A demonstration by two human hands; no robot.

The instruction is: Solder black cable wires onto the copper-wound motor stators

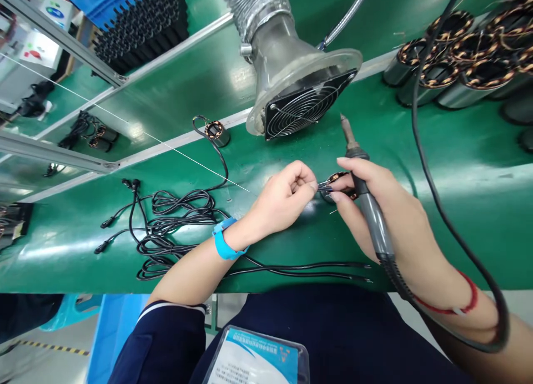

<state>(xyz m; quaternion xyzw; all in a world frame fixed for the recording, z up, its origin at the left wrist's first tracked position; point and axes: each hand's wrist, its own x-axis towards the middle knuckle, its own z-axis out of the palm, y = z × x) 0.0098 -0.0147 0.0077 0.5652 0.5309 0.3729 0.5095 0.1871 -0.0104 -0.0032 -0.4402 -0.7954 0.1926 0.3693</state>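
Observation:
My right hand (397, 212) is closed round a soldering iron (372, 220), whose tip points up and away from me. The thumb and forefinger of that hand also reach to several thin wires (323, 187). On the other side of these wires, my left hand (285, 198) pinches their ends between thumb and fingers. A motor stator (335, 177) with copper windings lies behind and under my right fingers, partly hidden. Coiled black cables (179, 223) with plugs lie left of my left arm, and two stripped cable ends (350, 272) stretch along the table's front edge.
A fume extraction hood (287, 67) with a fan guard hangs over the green table (266, 151). Several stators (462, 67) stand at the back right. One wired stator (217, 133) stands at the back. The iron's cord (428, 167) loops around my right arm.

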